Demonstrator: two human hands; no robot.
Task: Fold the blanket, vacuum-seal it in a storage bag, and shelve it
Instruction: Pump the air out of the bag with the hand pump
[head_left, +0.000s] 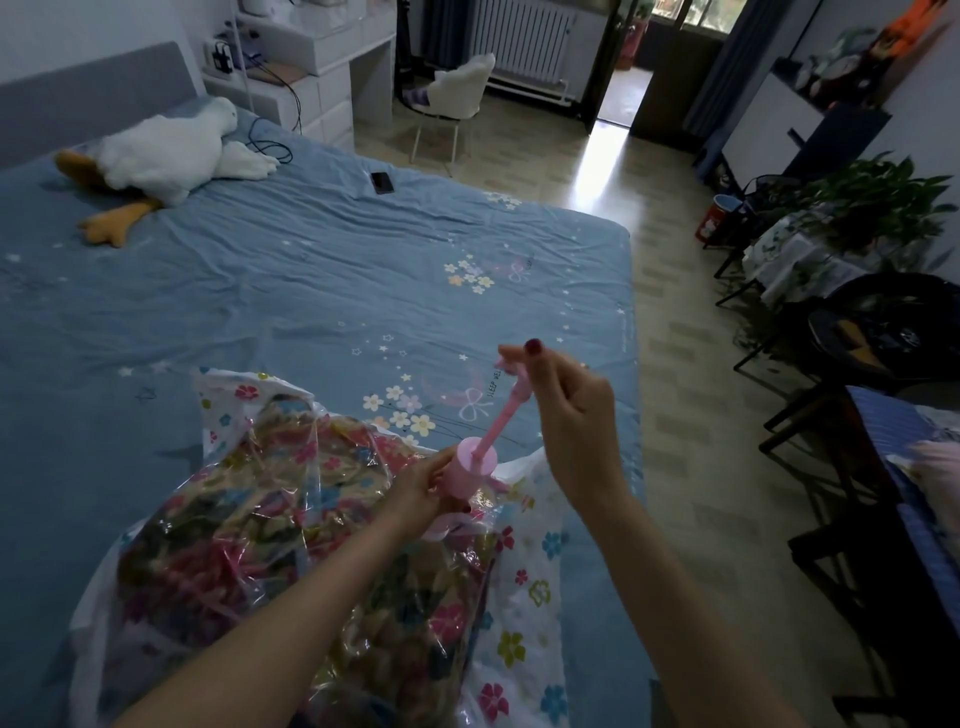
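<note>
A clear storage bag (524, 613) printed with flowers lies on the blue bed (311, 291) in front of me. The folded multicoloured blanket (270, 535) is inside it. A pink hand pump (475, 467) stands on the bag's top. My left hand (415, 488) grips the pump's cylinder low down. My right hand (566, 410) pinches the handle at the top of the pump's rod (501, 415), which is pulled out upward.
A white plush goose (166, 156) and a black phone (382, 183) lie farther up the bed. Right of the bed runs tiled floor, with potted plants (862, 208), dark chairs (852, 467) and a white chair (457, 88) near the radiator.
</note>
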